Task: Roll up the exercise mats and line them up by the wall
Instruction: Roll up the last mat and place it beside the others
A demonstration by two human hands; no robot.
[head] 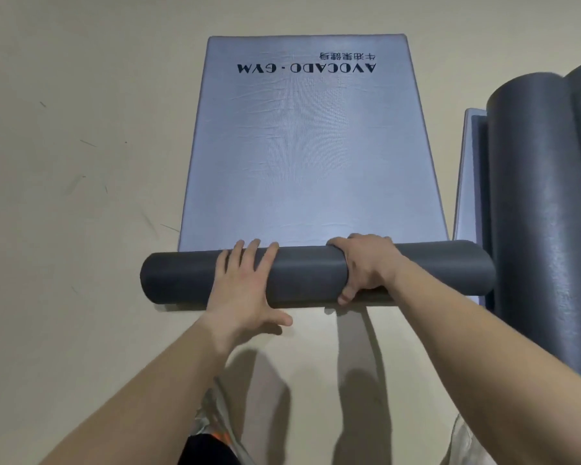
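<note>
Your left hand (245,286) lies flat on the roll (306,273); your right hand (366,266) grips it, at the near end of the mat (312,156). Uneven pushing could skew the roll into a cone.

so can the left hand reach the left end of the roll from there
Probably yes: the left hand lies flat on the roll, and its left end shows uncovered just beside it.

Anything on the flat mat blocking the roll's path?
Nothing visible. The left hand and right hand sit on the dark grey rolled part; the pale blue flat mat ahead is bare to its far edge.
</note>
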